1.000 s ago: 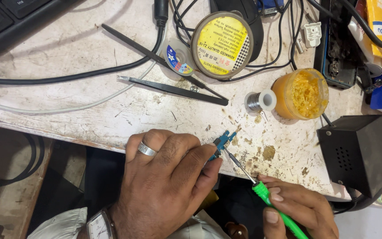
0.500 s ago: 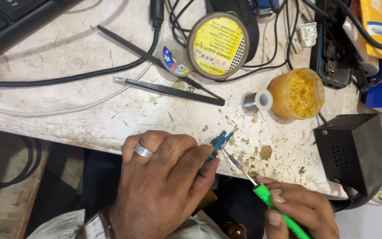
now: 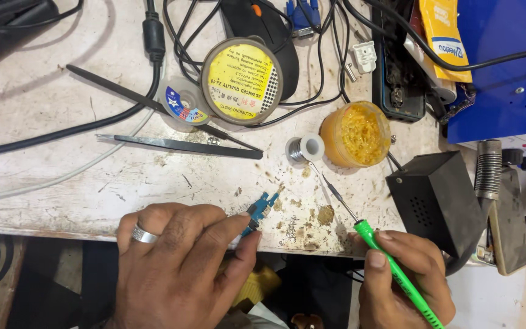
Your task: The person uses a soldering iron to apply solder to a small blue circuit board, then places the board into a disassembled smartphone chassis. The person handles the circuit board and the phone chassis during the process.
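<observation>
Left hand (image 3: pixel 178 262), ring on one finger, lies at the near edge of the white worktable (image 3: pixel 44 176) and pinches a small blue circuit board (image 3: pixel 260 210) between thumb and forefinger. The board sticks out past the fingertips, resting on or just over the stained tabletop; contact is too small to tell.

Right hand (image 3: pixel 403 277) is closed pen-fashion around a green-handled soldering iron (image 3: pixel 391 265). Its thin dark tip points up and away, well right of the board, toward the small solder spool (image 3: pixel 305 148). A strand of wire seems to trail from the spool toward the tip; I cannot tell whether they touch. The hands are apart.

Just right of the spool sits an open orange tub of flux paste (image 3: pixel 355 134). Left of the spool lie black tweezers (image 3: pixel 184 146), and beyond them a round yellow-lidded tin (image 3: pixel 241 80). A black box (image 3: pixel 436 201) stands right of the iron's tip.

Judgement on doing this well: the board needs a firm seat, so the left fingers should press it flat and stay clear of the joint end. The right wrist looks best braced on the table edge, bringing the tip in at a shallow angle. Tin lightly and touch briefly; such a small board would lift pads if overheated.
</observation>
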